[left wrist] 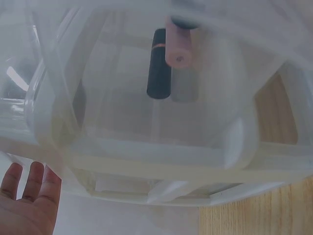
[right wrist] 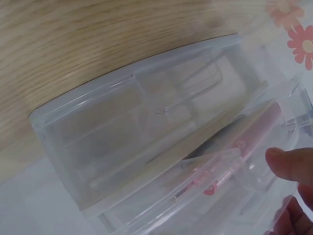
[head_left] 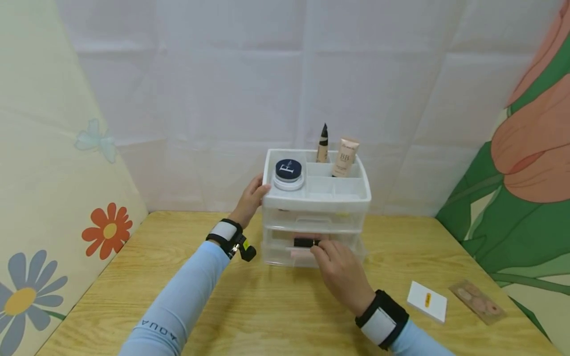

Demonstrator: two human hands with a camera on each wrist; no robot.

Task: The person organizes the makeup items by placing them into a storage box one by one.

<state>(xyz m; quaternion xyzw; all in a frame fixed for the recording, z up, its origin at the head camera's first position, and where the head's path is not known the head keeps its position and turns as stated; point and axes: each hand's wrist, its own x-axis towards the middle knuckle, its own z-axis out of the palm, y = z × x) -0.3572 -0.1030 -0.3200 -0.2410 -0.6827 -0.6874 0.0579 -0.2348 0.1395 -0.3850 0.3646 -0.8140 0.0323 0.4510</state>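
Note:
A white desktop organizer [head_left: 316, 203] with clear drawers stands on the table. My left hand [head_left: 252, 200] rests against its left side, thumb at the front corner; the left wrist view shows the fingertips [left wrist: 35, 171] fairly straight. My right hand [head_left: 340, 269] holds the front of a pulled-out clear drawer [right wrist: 234, 169], thumb at its handle in the right wrist view. Inside that drawer lie a black tube [head_left: 304, 242] and a pink item [right wrist: 257, 125]. From below, the left wrist view shows a dark tube [left wrist: 159, 68] beside a pink one [left wrist: 178, 49].
On the organizer's top sit a round navy-lidded jar [head_left: 288, 170], a pointed black-capped bottle [head_left: 323, 146] and a BB cream tube [head_left: 345, 157]. A white box [head_left: 426, 300] and a patterned palette [head_left: 477, 301] lie at the right. Another drawer [right wrist: 146, 122] beneath is pushed in.

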